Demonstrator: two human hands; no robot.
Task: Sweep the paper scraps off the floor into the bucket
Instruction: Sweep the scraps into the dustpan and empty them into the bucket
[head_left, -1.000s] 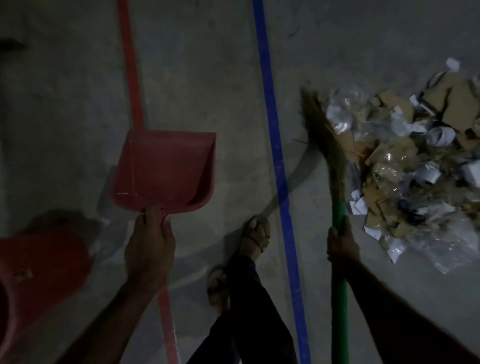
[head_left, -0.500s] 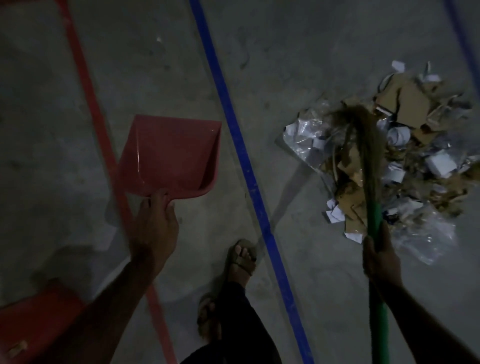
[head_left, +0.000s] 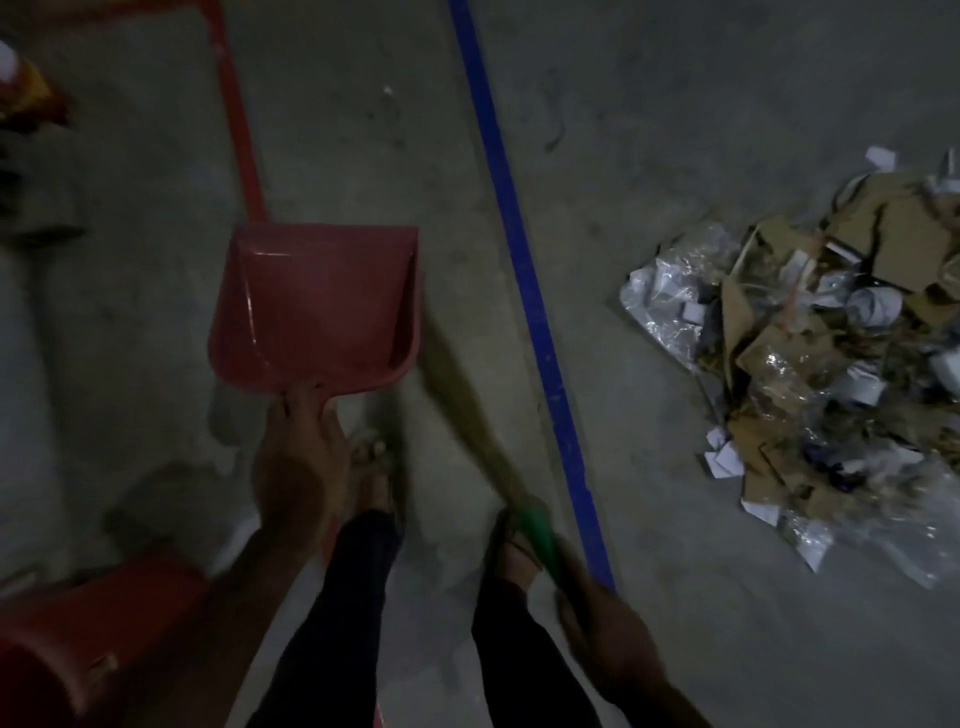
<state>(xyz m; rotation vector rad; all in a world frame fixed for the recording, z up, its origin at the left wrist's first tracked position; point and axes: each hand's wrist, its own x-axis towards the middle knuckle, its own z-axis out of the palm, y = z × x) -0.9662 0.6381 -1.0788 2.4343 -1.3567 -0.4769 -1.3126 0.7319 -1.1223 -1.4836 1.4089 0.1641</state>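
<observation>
So my left hand (head_left: 301, 467) is wrapped round the handle of the red dustpan (head_left: 317, 306), my right hand (head_left: 608, 660) is clamped on the green broom (head_left: 498, 467), and the paper scraps (head_left: 831, 364) sit in a heap near the right edge of the floor (head_left: 675, 130), past the blue line (head_left: 519, 249), well apart from the pan. The bucket (head_left: 78, 639) is at the bottom left corner. My worry is that the heap is full of crinkly plastic and cardboard, so one hard sweep could scatter bits or shove them under the pan's lip.
</observation>
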